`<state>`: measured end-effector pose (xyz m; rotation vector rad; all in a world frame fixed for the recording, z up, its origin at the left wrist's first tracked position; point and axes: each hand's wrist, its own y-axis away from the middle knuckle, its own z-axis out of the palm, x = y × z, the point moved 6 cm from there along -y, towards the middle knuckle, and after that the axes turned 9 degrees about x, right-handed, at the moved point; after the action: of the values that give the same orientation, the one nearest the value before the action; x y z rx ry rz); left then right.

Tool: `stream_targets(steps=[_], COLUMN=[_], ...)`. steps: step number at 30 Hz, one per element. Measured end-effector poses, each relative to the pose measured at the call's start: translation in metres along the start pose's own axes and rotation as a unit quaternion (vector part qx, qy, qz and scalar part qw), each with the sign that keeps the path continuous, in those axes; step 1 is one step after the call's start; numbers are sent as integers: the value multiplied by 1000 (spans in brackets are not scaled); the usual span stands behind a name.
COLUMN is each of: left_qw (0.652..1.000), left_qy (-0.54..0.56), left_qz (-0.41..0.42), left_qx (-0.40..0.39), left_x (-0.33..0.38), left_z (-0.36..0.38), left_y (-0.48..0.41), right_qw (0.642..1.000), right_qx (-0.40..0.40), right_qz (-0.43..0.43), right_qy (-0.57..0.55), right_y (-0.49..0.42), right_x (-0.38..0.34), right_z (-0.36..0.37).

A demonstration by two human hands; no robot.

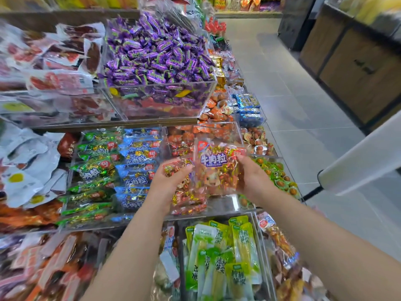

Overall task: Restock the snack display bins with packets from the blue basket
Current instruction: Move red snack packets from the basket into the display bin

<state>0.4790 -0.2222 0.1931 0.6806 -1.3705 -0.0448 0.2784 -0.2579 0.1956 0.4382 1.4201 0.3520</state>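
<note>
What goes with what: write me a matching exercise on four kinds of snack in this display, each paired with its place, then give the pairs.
Snacks
1 purple candies
2 blue packets
3 red packets
4 pale green packets

Places
A gripped by the left hand and right hand
B top row
C lowest row, under the arms
D middle row, right of the dark green packets

Pairs: 1-B, 2-D, 3-A, 4-C

On my feed, a grey tiled floor (282,88) runs down the aisle. A wood-panelled counter (358,77) lines its far side, a dark pillar (297,27) stands beyond, and a white slanted panel (360,157) juts in nearer.
</note>
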Motion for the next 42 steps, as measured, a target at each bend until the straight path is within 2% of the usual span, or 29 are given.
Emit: stream_targets(steps=[2, 4, 6, 8, 12, 13, 16, 17, 18, 21, 24, 27, 29, 30, 31, 33, 34, 37, 42], left_qw=[1000, 999, 997, 997, 993, 992, 986, 984, 984, 988, 988, 986, 986, 987, 987, 988, 989, 988, 989], left_qy=[9, 4, 19, 17, -91, -103, -135, -145, -148, -129, -132, -142, -123, -108, -97, -86, -83, -76, -67], left_qz=[12, 13, -4, -2, 50, 60, 91, 95, 93, 81, 84, 86, 84, 78, 71, 59, 59, 63, 61], left_qx=[-23, -47, -72, -72, -49, -48, -34, -26, -21, -15, -11, 21, 71, 93, 106, 110, 111, 115, 113], left_x=[0, -4, -9, -8, 0, 2, 9, 9, 9, 2, -1, -1, -1, -2, -2, -4, -3, -4, -4], left_z=[2, 8, 15, 17, 16, 17, 21, 22, 22, 27, 31, 22, 9, 3, 0, -1, -1, -1, -5], left_y=[-1, 0, 1, 1, -3, -3, -7, -8, -9, -13, -15, -23, -32, -36, -39, -42, -44, -44, -42], right_qw=[999, 997, 990, 970, 950, 926, 780, 753, 745, 762, 772, 782, 771, 744, 700, 606, 575, 531, 477], right_qx=[-10, -47, -87, -88, -81, -94, -124, -142, -165, -225, -245, -210, -163, -137, -118, -120, -132, -147, -112], right_qz=[51, 52, 7, -67, -163, -199, -287, -273, -244, -168, -138, -166, -183, -191, -202, -202, -184, -159, -230], right_qy=[5, 30, 109, 215, 254, 307, 543, 582, 599, 583, 570, 562, 588, 625, 675, 760, 786, 820, 841], right_y=[0, 3, 5, 5, 0, -1, -3, -7, -11, -19, -23, -35, -47, -52, -55, -60, -62, -68, -79], right_x=[8, 11, 6, -7, -41, -46, -53, -50, -45, -32, -24, -39, -52, -55, -54, -38, -24, 16, 50], right_z=[1, 6, 9, 5, 4, 9, 27, 30, 33, 34, 32, 26, 17, 15, 16, 24, 28, 38, 43])
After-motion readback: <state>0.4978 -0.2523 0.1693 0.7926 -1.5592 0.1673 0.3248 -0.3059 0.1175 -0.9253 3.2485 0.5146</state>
